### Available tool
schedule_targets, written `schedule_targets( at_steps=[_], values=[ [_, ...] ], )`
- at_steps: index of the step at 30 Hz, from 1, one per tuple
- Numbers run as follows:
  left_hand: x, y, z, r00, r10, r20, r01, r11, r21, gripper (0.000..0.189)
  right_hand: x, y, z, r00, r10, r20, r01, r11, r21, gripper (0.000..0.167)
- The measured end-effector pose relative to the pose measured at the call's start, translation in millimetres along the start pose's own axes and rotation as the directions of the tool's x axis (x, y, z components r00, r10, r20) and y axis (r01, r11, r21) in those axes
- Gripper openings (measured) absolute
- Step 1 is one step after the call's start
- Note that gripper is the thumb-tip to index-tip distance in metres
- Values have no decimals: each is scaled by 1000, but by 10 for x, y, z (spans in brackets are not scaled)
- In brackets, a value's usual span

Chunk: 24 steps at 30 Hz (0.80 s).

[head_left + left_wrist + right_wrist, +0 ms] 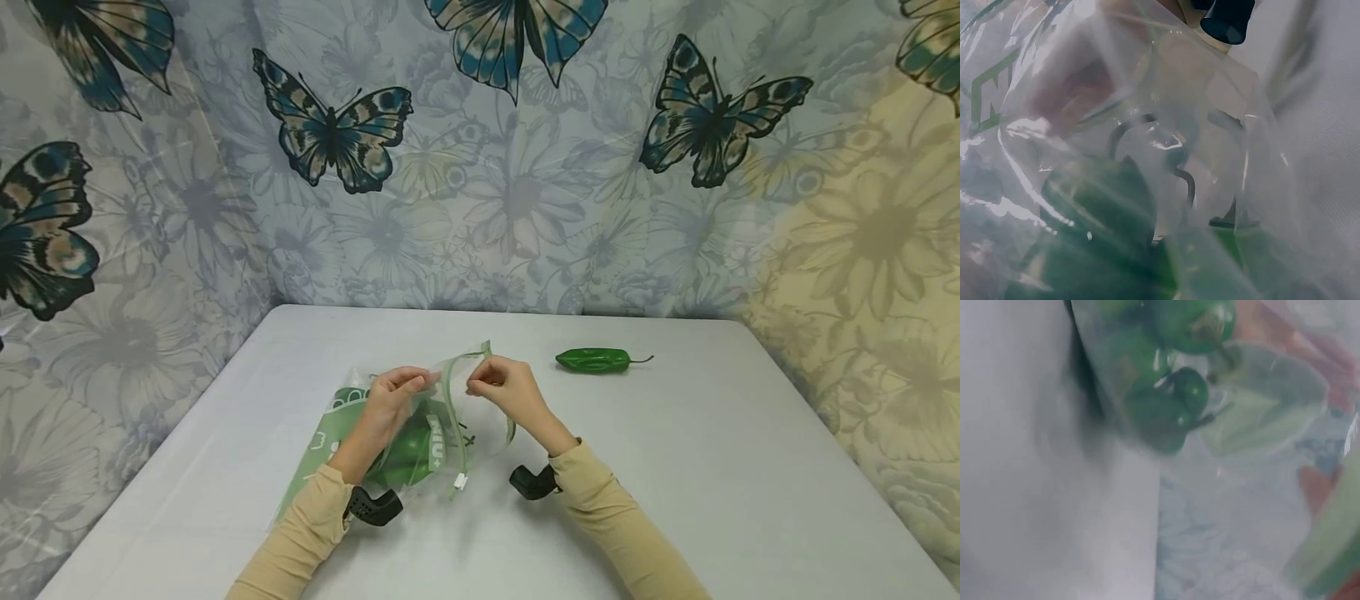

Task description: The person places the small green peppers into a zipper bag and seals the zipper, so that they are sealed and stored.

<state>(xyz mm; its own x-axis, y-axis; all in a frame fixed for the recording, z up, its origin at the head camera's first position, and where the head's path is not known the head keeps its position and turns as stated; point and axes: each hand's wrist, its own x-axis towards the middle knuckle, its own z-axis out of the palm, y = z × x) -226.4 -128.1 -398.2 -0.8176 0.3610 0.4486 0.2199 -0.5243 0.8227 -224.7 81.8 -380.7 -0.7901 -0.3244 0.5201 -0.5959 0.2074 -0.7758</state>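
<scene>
A clear and green plastic zip bag [322, 442] with white print lies tilted on the table, its mouth facing right. Several green peppers [408, 454] show inside it; their dark stems point toward the mouth in the left wrist view. My left hand [382, 410] pinches the bag's upper film near the mouth. At the other side of the mouth, my right hand [519, 398] pinches the rim with thumb and curled fingers. A white slider [460, 481] sits at the lower end of the green zip strip [452, 400]. The mouth stands spread between both hands.
A single long green pepper [596, 360] lies behind and right of my right hand, its stem pointing right. The white table [735, 467] runs back to a wall cloth [517, 200] with butterflies and flowers. Black wrist cameras [532, 482] hang under both sleeves.
</scene>
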Motion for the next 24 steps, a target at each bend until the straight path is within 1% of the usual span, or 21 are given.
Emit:
schedule_targets(
  at_steps=[2,5,8,10,11,13,19,24],
  values=[
    [3,-8,7,1000,-6,-2,6,1000,-7,21,-18,-11,-86,994,-51,-95,54,998,36,6],
    [3,-16,8,1000,-11,-9,10,999,-31,20,-33,-59,-224,966,-128,-224,134,991,11,6],
    [3,-25,6,1000,-9,-15,9,999,-44,20,-37,-89,-382,936,-175,-304,162,984,-68,8],
    [-1,-24,-3,1000,-10,-19,9,999,-36,20,-33,-45,-477,924,-190,-331,166,981,-99,8],
    [-5,-21,-11,1000,-10,-19,10,999,-36,20,-28,-27,-517,922,-196,-334,167,979,-116,8],
    [-14,-16,-17,1000,-13,-20,12,999,-35,20,-31,15,-586,924,-196,-328,158,978,-139,9],
    [-31,-17,-23,999,-27,-29,26,999,-30,22,-54,199,-743,957,-154,-246,110,977,-183,6],
    [-7,-11,-24,1000,-4,-23,4,1000,-18,21,-10,448,-901,974,-134,-181,84,961,-262,6]
  ],
)
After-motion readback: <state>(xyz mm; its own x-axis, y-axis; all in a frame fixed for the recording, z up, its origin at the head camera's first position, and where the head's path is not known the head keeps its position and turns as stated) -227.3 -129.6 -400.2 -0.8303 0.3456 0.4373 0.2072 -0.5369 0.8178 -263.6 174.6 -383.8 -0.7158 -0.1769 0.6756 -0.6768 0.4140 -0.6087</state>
